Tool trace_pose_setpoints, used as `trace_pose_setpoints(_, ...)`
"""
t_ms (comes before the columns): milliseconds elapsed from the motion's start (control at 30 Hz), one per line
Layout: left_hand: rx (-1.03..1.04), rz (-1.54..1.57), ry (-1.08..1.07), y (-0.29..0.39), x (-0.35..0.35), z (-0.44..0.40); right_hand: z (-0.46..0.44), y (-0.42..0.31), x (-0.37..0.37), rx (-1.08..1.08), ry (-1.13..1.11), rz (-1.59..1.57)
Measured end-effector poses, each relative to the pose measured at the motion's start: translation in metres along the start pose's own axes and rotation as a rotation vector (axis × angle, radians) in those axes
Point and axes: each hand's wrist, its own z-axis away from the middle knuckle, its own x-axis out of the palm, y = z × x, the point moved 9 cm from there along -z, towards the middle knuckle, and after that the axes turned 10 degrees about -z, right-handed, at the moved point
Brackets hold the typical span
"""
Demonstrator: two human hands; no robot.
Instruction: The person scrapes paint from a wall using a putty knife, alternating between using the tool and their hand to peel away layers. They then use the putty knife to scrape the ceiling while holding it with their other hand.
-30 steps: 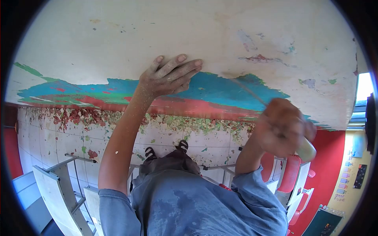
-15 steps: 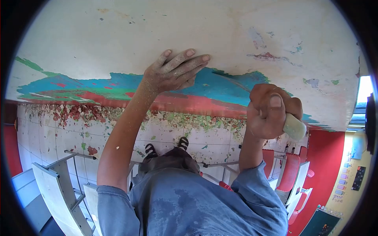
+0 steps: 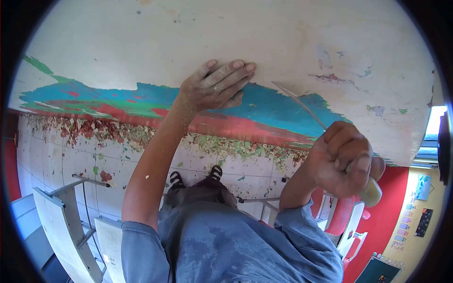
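My left hand (image 3: 219,85) lies against the wall (image 3: 155,42) with its dusty fingers stretched out, partly over the blue paint. My right hand (image 3: 344,158) is wrapped round a scraper with a thick pale handle (image 3: 371,192). Its thin metal blade (image 3: 302,104) points up and left and looks narrow from here. The blade's tip is at the upper edge of the blue paint (image 3: 269,104), right of my left hand. Ragged green and red paint (image 3: 226,126) runs along the wall's lower part, and bare whitish surface shows above.
Paint flakes (image 3: 118,134) litter the tiled floor (image 3: 61,162) along the wall's foot, near my sandalled feet (image 3: 216,172). Behind me stand white desks (image 3: 61,231) on the left and red chairs (image 3: 340,216) on the right. A window (image 3: 436,127) is at far right.
My right hand has drawn back, down and to the right, with the scraper, so more of its blade shows. My left hand stays on the wall; the view has shifted slightly.
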Motion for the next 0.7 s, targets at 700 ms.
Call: trace_pose_setpoints(700,-0.222,0.039,0.014,-0.010,-0.002,0.009,0.002,0.013,0.023,0.040,0.015,0.072)
